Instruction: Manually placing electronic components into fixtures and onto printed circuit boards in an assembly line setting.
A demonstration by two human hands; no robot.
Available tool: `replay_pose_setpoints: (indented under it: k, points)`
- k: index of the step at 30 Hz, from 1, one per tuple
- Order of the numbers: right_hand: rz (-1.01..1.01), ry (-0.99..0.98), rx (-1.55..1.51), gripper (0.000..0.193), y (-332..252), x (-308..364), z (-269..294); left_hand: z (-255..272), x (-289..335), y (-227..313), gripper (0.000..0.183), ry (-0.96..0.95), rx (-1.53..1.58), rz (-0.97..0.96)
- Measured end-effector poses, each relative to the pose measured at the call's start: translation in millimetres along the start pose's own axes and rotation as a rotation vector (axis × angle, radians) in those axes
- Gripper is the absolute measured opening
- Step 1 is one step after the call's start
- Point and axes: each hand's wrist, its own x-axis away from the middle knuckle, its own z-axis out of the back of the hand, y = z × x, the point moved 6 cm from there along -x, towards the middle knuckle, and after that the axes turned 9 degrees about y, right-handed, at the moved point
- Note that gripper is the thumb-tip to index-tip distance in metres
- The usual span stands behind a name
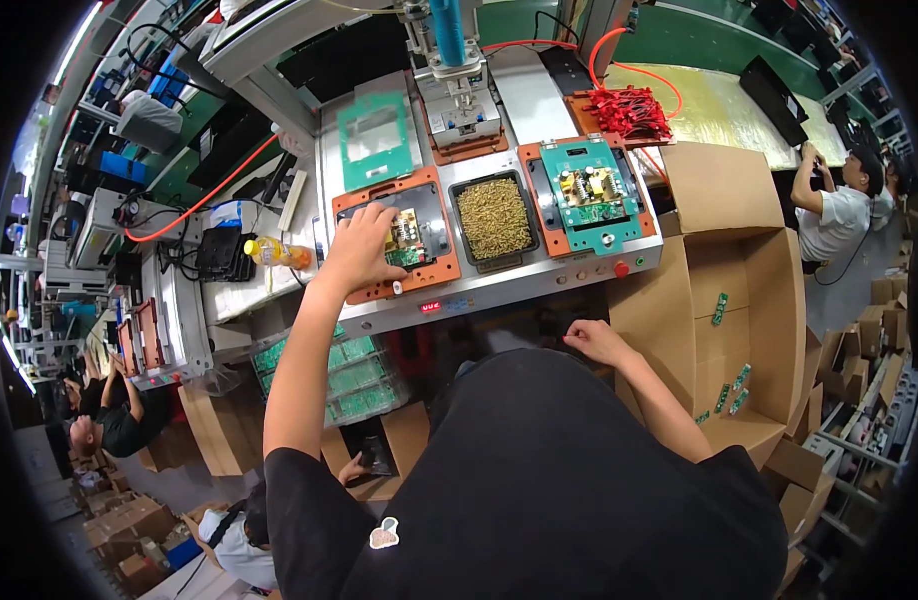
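My left hand [361,250] lies over the left orange-brown fixture [442,215], fingers and thumb spread. Under and beside it sit a black plastic housing [434,238] and a populated circuit board [407,232], partly hidden by the hand. My right hand [597,342] hovers in front of the machine's front edge, fingers pinched at a small red thing [567,339] too small to name. On the right fixture [532,168], a green plate [556,160] frames another circuit board [591,186]. Between the fixtures stands a black tray [501,263] full of small brass-coloured screws [492,217].
A press with a blue cylinder [447,32] rises behind the tray. A green frame plate [372,135] lies behind the left fixture. Red leads [629,112] are heaped back right. An open cardboard box [724,340] holds several green boards. A yellow bottle [277,252] stands left.
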Motion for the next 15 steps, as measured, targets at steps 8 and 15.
replay_pose_setpoints:
  k: [8,15]
  points:
    - [0.318,0.252,-0.185,0.011,-147.8,1.5,73.4,74.7,28.0,51.3,0.086,0.406,-0.143,-0.056]
    - [0.404,0.001,-0.746,0.011,-256.7,-34.3,92.5,123.5,42.5,134.8,0.086,0.310,-0.065,-0.265]
